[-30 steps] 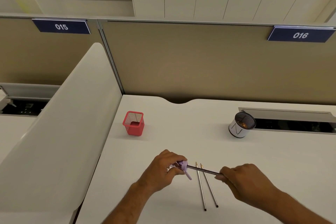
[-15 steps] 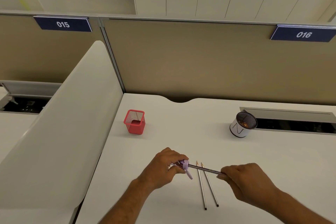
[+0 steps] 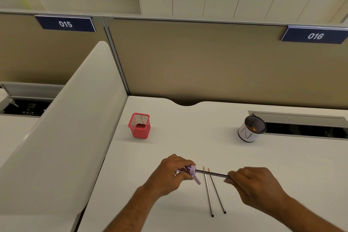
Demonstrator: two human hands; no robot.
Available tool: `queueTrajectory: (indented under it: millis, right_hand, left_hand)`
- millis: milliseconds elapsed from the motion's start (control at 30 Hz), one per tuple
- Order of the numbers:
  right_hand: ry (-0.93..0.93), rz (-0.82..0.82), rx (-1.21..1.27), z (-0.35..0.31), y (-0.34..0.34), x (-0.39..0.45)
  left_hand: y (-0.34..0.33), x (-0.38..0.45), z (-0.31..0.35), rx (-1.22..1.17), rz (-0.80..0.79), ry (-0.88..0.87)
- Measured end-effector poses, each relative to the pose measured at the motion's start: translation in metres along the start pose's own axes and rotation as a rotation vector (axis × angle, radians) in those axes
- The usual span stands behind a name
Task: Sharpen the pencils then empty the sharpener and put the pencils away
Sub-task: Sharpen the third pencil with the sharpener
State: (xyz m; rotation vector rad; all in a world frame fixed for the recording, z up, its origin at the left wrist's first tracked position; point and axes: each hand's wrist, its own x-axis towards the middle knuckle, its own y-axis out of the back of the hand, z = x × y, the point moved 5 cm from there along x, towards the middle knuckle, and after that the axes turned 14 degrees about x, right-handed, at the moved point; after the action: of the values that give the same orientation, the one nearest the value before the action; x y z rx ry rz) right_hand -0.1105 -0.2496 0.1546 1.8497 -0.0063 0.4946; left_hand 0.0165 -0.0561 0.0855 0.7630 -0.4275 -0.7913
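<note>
While our left hand (image 3: 172, 172) grips the sharpener (image 3: 191, 170), our right hand (image 3: 252, 181) pinches the pencil (image 3: 211, 173), lying sideways between them.

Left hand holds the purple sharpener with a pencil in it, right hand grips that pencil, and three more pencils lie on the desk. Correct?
Not quite: the head view shows two pencils lying on the desk, not three. The left hand does hold the purple sharpener; the right hand grips the inserted pencil.

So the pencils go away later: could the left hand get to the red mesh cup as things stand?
Probably yes: bare desk lies between the left hand and the red mesh cup, but the hand grips the sharpener now.
</note>
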Motion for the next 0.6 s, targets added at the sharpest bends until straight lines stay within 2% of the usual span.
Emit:
queueTrajectory:
  millis: [300, 400, 467, 600]
  right_hand:
    - [-0.131, -0.195, -0.062, 0.0, -0.0041, 0.0]
    - [-0.224, -0.147, 0.073, 0.0031, -0.0001, -0.0027]
    - [-0.192, -0.087, 0.113, 0.002, 0.0022, -0.0032]
    - [-0.028, -0.033, 0.008, -0.0018, 0.0014, -0.0034]
  left_hand:
    - [0.0044, 0.0007, 0.007, 0.049, -0.013, -0.056]
    - [0.0031, 0.0007, 0.0083, 0.035, -0.025, -0.051]
    - [0.0018, 0.0007, 0.0075, 0.02, -0.035, -0.031]
    - [0.0026, 0.0004, 0.0051, 0.001, -0.022, 0.0]
